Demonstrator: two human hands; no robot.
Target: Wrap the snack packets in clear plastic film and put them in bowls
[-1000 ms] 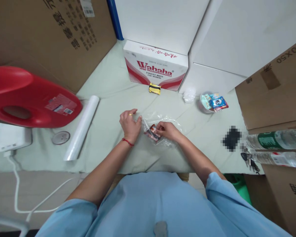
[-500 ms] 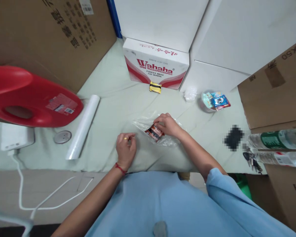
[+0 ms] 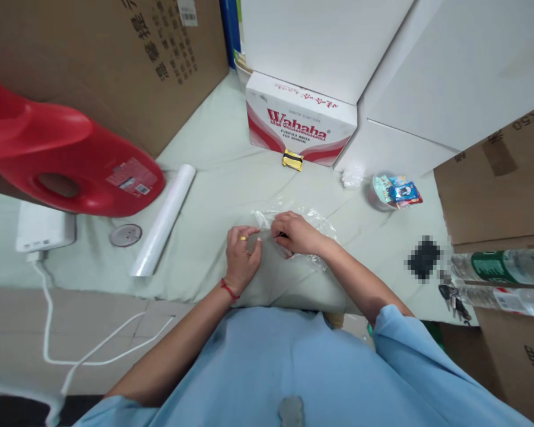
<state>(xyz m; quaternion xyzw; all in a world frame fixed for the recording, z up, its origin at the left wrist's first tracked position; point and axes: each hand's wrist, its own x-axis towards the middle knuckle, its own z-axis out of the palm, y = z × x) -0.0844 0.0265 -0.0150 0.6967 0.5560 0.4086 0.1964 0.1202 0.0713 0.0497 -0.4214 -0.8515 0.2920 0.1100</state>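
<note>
My right hand (image 3: 299, 233) is curled over a small dark brown snack packet (image 3: 282, 235), its fingers closed on it. Most of the packet is hidden beneath that hand. Under and around both lies a crumpled sheet of clear plastic wrap (image 3: 324, 223), spread on the pale green tablecloth. Just to the left, my left hand (image 3: 242, 256) rests near the edge of the wrap. Its thumb and forefinger are apart with nothing between them.
A roll of plastic film (image 3: 164, 222), a round lid (image 3: 125, 235) and a red jug (image 3: 89, 166) stand left. Ahead are a Wahaha box (image 3: 300, 118) and a yellow packet (image 3: 292, 160). On the right are a bowl of packets (image 3: 380, 198), keys (image 3: 454, 301) and bottles (image 3: 511, 266).
My right hand has shifted down and closed over the packet, now covering most of it. My left hand has moved closer to the wrap and its fingers have spread. The camera view has shifted slightly.
</note>
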